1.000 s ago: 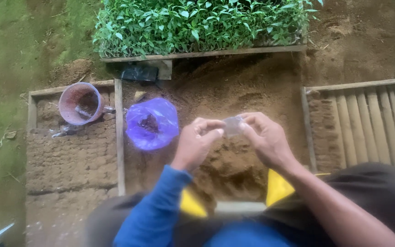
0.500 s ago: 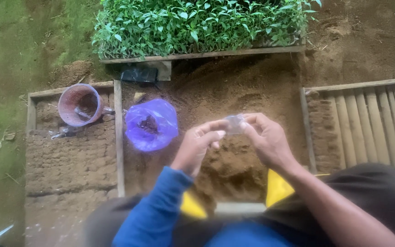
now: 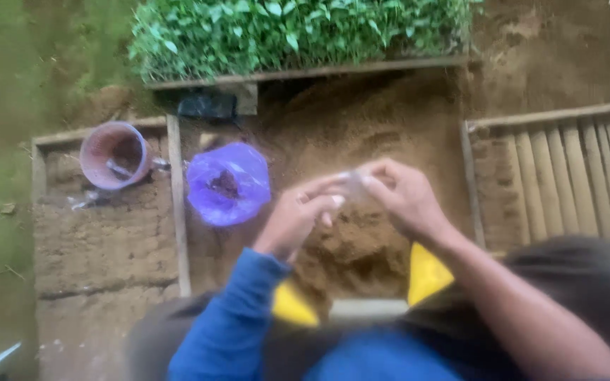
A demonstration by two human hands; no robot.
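Closest to me are my own blue sleeve (image 3: pixel 238 317) and the bare forearm on the other side, with two yellow patches (image 3: pixel 425 274) showing between them. Just beyond, both of my hands meet above the loose soil heap (image 3: pixel 351 243). My left hand (image 3: pixel 298 220) has its grip pinched shut on the near, left edge of a small clear plastic bag (image 3: pixel 353 185), and my right hand (image 3: pixel 405 199) has its grip pinched shut on the opposite edge. The bag sits directly between the two grips, touching the fingertips of both, held up off the soil. It is blurred and see-through, so I cannot tell its long axis or whether anything is inside it. Neither hand is clearly nearer to it; each holds one side, the left coming from the lower left and the right from the right.

Further out on the left lies a purple plastic bag (image 3: pixel 229 183) with its mouth open and dark soil in it, near my left hand but apart from it. Beyond a wooden board stands a pink bucket (image 3: pixel 116 155) on packed earth. To the right is a wooden slatted frame (image 3: pixel 573 176). Farthest off, a tray of green seedlings (image 3: pixel 298 32) runs across the top.
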